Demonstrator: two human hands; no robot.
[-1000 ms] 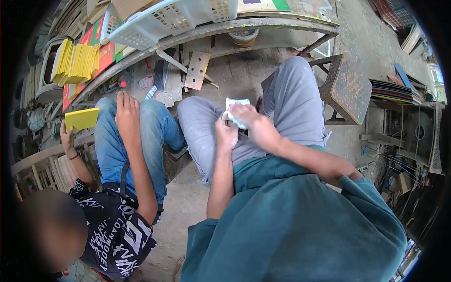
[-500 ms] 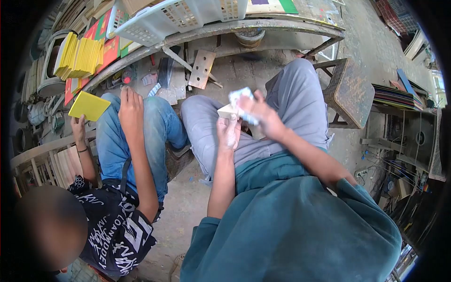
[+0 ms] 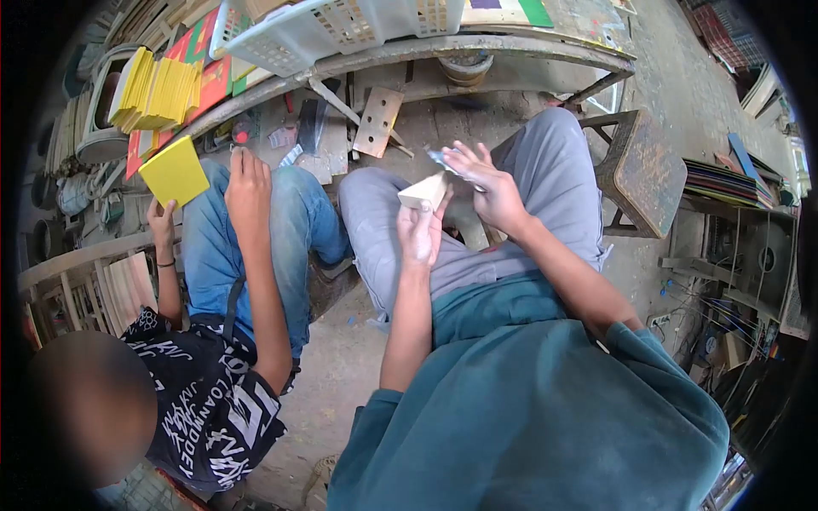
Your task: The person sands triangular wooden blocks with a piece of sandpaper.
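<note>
My left hand [image 3: 420,232] grips a pale wooden block [image 3: 424,192] above my grey-trousered lap. My right hand [image 3: 486,189] is just right of the block, fingers spread, with a thin light-blue sheet [image 3: 439,157] pinched at the fingertips and touching the block's upper edge. A co-worker sits at my left; one hand [image 3: 162,223] holds up a yellow square board [image 3: 175,170], the other hand [image 3: 248,189] rests on a blue-jeaned knee.
A curved metal bench edge [image 3: 477,47] runs across the top, carrying a white plastic basket [image 3: 332,25] and stacks of yellow boards [image 3: 158,89]. A worn metal stool [image 3: 643,166] stands at right. Stacked coloured sheets [image 3: 724,179] lie on a shelf far right.
Both my hands rose a little and the wooden block came into view. The light-blue sheet, earlier bunched over the block, now sits thin at my right fingertips. The co-worker lifted the yellow board higher.
</note>
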